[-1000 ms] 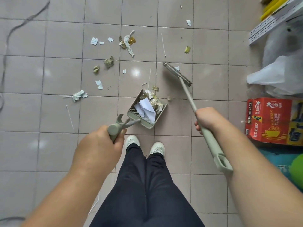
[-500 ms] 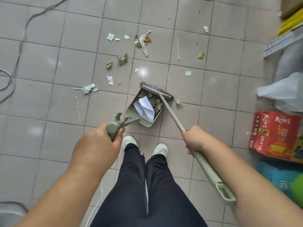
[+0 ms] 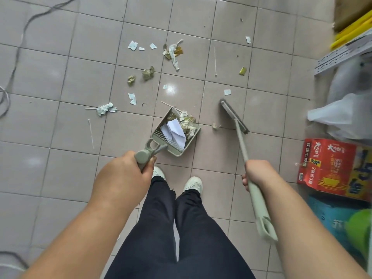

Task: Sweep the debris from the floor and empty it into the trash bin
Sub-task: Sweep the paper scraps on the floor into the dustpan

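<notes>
Our left hand (image 3: 122, 174) grips the dustpan (image 3: 177, 133), already holding paper scraps, while our right hand (image 3: 256, 173) grips the broom (image 3: 234, 117), just right of it; debris (image 3: 173, 52) litters the tiled floor (image 3: 60, 148) beyond

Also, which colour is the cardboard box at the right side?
Mainly red cardboard box with yellow and white print, seen best in the head view.

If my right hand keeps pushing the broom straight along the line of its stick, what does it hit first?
The right hand holds the broom, whose stick points up and slightly left. Beyond the brush head, the first thing on that line looks like the small paper scrap on the floor tiles, though depth is uncertain.
</notes>
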{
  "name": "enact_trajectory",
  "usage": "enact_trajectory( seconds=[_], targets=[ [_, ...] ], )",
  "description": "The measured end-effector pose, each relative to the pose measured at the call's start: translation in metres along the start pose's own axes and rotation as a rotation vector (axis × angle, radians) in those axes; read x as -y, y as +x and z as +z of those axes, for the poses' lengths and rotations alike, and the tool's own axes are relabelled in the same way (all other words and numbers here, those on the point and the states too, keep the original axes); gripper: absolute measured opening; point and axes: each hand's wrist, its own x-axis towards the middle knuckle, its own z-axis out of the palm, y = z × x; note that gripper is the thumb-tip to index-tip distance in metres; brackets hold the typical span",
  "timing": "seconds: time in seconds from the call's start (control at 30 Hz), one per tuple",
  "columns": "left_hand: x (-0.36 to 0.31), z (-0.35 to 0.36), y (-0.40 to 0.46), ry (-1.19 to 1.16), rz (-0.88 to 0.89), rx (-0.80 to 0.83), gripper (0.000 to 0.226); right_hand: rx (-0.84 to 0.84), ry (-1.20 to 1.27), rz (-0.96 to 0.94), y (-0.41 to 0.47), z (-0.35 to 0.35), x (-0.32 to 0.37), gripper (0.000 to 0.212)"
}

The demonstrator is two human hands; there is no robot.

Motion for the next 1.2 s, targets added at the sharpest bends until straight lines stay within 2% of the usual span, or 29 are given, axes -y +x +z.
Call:
enact_trajectory(
  seconds=[0.13, 0.33, 0.57, 0.67, 0.77, 0.87, 1.07, 1.2],
  targets=[
    [0.002, 0.002, -0.002, 0.008, -0.006, 0.013, 0.043, 0.05, 0.103, 0.102, 0.007, 0.032, 0.001, 0.019],
    [0.007, 0.004, 0.0, -0.004, 0.031, -0.007, 0.043, 0.086, 0.036, 0.063, -0.01, 0.07, -0.006, 0.019],
    [0.049, 0.0, -0.01, 0.012, 0.079, -0.035, 0.04, 0.163, -0.166, -0.045, -0.035, 0.114, -0.011, 0.014],
    [0.071, -0.003, -0.01, 0.008, 0.066, -0.027, 0.043, 0.193, -0.302, -0.076, -0.052, 0.134, -0.022, 0.017],
    [0.085, -0.007, -0.005, -0.002, 0.072, -0.018, 0.043, 0.201, -0.338, -0.108, -0.067, 0.14, -0.031, 0.021],
    [0.091, -0.012, -0.002, -0.008, 0.084, -0.016, 0.04, 0.176, -0.398, -0.196, -0.083, 0.126, -0.034, 0.016],
    [0.098, -0.018, -0.003, -0.006, 0.081, 0.009, 0.036, 0.074, -0.35, -0.272, -0.09, 0.119, -0.018, 0.018],
    [0.097, -0.018, -0.003, 0.0, 0.081, 0.014, 0.034, 0.047, -0.262, -0.202, -0.069, 0.141, 0.017, 0.017]
  ],
)
